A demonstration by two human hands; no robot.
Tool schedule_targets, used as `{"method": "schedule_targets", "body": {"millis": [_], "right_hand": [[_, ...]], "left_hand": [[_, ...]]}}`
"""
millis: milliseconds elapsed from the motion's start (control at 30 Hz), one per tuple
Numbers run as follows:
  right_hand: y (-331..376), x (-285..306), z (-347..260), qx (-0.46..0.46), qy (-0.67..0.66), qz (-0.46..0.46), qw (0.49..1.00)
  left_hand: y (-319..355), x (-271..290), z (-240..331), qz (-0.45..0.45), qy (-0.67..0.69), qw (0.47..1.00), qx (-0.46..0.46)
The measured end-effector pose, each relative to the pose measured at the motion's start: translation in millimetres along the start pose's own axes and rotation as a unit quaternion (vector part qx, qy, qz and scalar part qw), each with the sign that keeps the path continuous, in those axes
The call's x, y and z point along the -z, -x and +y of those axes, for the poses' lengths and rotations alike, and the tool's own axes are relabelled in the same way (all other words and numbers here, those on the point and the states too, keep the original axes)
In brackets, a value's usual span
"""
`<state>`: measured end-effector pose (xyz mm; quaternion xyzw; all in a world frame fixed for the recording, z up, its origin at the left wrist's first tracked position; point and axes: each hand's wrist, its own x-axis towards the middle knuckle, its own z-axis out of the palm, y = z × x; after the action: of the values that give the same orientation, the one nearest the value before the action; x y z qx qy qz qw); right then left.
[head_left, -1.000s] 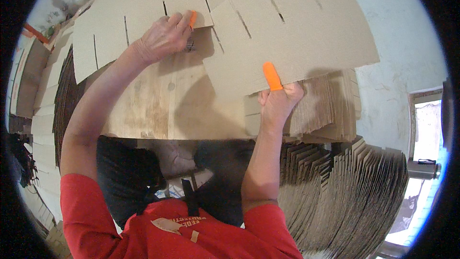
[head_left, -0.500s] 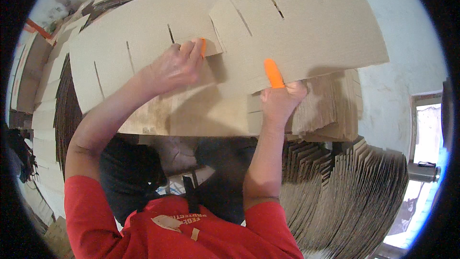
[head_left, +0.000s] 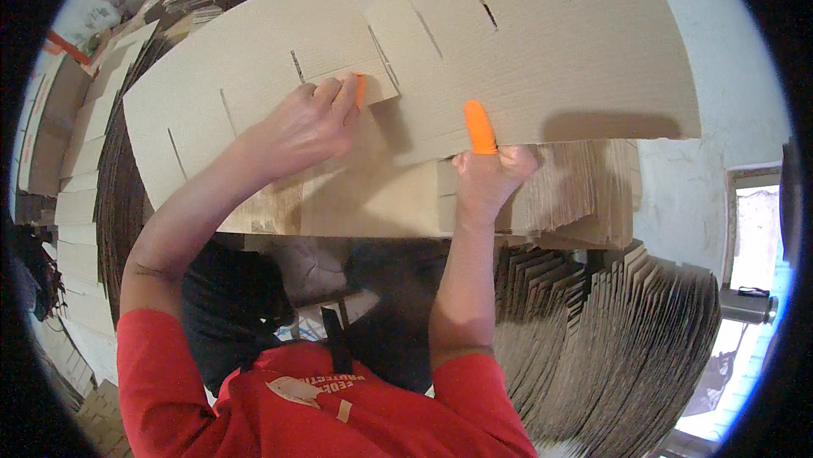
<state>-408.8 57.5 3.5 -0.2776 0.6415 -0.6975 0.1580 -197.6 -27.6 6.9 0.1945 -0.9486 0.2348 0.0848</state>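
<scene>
A large slotted cardboard sheet (head_left: 542, 52) is lifted in front of me. My right hand (head_left: 489, 172) pinches its lower edge, with an orange finger cot on the thumb pressed against the face. My left hand (head_left: 309, 124) grips a second slotted cardboard sheet (head_left: 229, 85) at one of its flaps, an orange cot showing on a fingertip. The two sheets overlap between my hands. Below them lies a wooden worktop (head_left: 373, 204) in shadow.
Stacks of flat cardboard blanks stand on edge at the right (head_left: 610, 331) and curve along the left (head_left: 76, 195). A pale wall (head_left: 720, 60) and a bright window (head_left: 754, 229) are at the right. My red shirt (head_left: 322, 407) fills the bottom.
Both cardboard sheets have come toward me and lower, covering more of the worktop. My left hand moved down and right with its sheet; the right hand stayed nearly in place.
</scene>
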Motion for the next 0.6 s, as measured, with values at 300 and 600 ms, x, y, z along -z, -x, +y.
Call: {"method": "schedule_targets", "body": {"millis": [300,600], "right_hand": [[23,-13,-1,-0.025,0.016,-0.068,0.997],[15,-17,4,-0.048,0.045,-0.092,0.994]], "left_hand": [[13,29,42,0.036,0.071,0.996,-0.042],[-81,-41,-104,0.262,-0.037,0.943,0.2]]}}
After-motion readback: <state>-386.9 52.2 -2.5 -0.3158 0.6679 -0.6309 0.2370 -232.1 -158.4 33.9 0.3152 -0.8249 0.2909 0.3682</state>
